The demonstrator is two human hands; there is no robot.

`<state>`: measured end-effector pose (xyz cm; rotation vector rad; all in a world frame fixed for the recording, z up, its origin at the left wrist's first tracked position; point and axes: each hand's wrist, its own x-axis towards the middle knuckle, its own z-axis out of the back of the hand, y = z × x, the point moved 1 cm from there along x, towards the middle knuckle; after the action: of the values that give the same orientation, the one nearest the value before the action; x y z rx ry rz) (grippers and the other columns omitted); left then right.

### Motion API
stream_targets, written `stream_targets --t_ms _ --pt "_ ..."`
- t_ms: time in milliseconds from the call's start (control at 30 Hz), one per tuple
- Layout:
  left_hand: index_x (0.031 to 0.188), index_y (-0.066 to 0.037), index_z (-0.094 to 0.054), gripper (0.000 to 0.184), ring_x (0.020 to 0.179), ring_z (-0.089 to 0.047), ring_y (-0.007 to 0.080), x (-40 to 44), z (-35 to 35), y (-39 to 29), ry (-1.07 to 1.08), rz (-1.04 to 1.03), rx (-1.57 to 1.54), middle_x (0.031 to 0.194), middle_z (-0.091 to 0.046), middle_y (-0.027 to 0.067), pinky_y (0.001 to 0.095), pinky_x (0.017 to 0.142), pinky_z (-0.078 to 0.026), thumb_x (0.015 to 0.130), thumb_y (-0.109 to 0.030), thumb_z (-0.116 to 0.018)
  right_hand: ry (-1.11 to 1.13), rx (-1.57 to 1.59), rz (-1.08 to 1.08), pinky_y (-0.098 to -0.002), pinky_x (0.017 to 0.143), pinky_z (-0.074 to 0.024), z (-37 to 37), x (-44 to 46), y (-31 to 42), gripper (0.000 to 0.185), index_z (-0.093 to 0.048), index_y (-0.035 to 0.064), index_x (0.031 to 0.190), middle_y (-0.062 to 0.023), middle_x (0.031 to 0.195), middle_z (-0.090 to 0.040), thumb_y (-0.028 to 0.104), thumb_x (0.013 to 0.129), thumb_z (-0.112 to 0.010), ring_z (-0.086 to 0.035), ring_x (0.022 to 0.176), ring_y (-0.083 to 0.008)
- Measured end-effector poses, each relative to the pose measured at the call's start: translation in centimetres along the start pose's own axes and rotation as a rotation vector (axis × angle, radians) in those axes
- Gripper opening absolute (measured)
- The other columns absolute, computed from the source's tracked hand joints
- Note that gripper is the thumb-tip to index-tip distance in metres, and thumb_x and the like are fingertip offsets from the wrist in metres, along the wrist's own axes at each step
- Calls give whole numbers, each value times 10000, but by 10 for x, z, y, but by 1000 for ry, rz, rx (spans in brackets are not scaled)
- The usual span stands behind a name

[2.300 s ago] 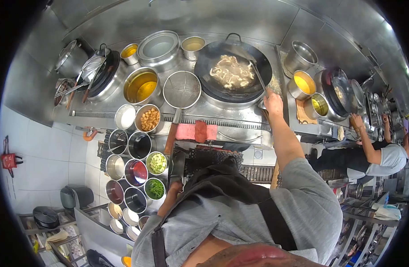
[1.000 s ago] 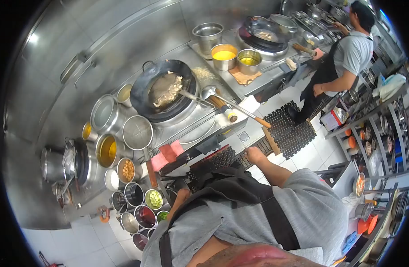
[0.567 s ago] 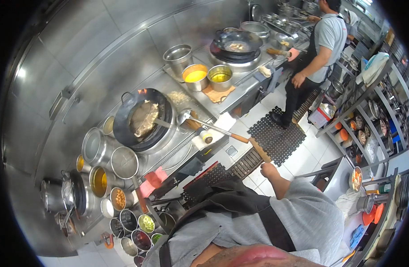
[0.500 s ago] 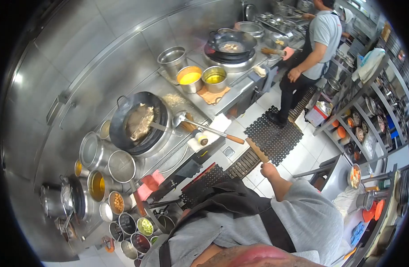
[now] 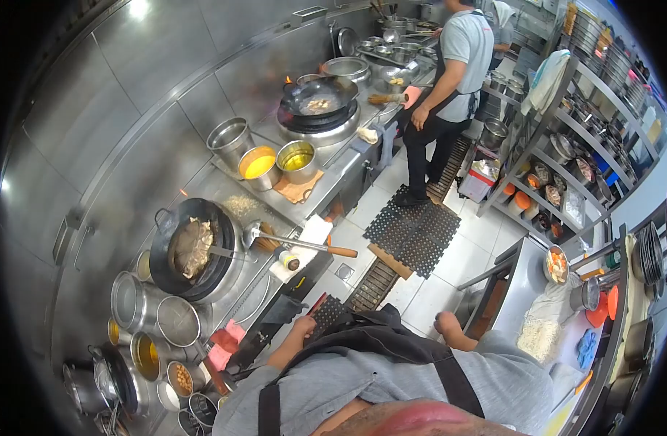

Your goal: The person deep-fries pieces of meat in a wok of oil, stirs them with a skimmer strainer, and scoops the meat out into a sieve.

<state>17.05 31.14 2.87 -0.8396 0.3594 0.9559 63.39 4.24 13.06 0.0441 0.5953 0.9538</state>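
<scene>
My left hand (image 5: 302,328) is loosely closed in front of the apron, near the stove's front edge; what it holds, if anything, is too small to tell. To the right, over the floor, my right hand (image 5: 444,322) is curled into a fist with nothing visible in it. A black wok (image 5: 228,251) on the near burner holds pale food (image 5: 193,248), with a spatula (image 5: 223,252) lying in it. The ladle (image 5: 304,244) rests across the stove edge by a bottle (image 5: 288,260) and a white cloth (image 5: 315,231).
A co-worker (image 5: 463,54) stands beyond the second wok (image 5: 317,105). Pots of yellow liquid (image 5: 260,167) sit between the woks. On the right counter (image 5: 519,280) are a bowl of orange and white food (image 5: 556,264) and pale noodles (image 5: 538,336). A rack (image 5: 566,145) stands behind.
The view has swung right, away from the near wok. My right hand has let go of the spatula and drawn back beside my body. My left hand has come forward into clear view.
</scene>
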Motion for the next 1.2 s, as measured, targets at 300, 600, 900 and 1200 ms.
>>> stream_targets --t_ms 300,600,900,1200 --pt "857 -50 -660 180 540 -633 227 -2 -15 -26 27 -16 -50 683 -642 124 348 426 -497 760 -131 -531 42 -55 -109 -447 851 -485 12 14 -7 237 -686 19 870 -234 928 -639 141 709 -560 -618 905 -381" --pt "821 -30 -657 167 532 -632 234 -36 -19 66 126 301 -74 670 -640 128 347 423 -496 754 -123 -536 -24 93 49 -402 905 -474 42 55 99 300 -680 83 1019 -191 994 -653 183 758 -574 -616 953 -346" --pt "785 -10 -653 160 525 -631 240 -31 -5 75 8 471 -407 657 -638 131 346 420 -495 749 -116 -540 29 -5 92 -409 898 -474 55 66 129 298 -681 86 1020 -200 998 -649 193 760 -582 -613 967 -348" --pt "729 -31 -680 142 598 -668 241 -13 -35 35 119 245 -111 701 -667 129 366 542 -534 717 -121 -571 -1 24 107 -403 863 -487 47 47 112 304 -672 76 1028 -211 929 -655 198 765 -583 -625 923 -351"
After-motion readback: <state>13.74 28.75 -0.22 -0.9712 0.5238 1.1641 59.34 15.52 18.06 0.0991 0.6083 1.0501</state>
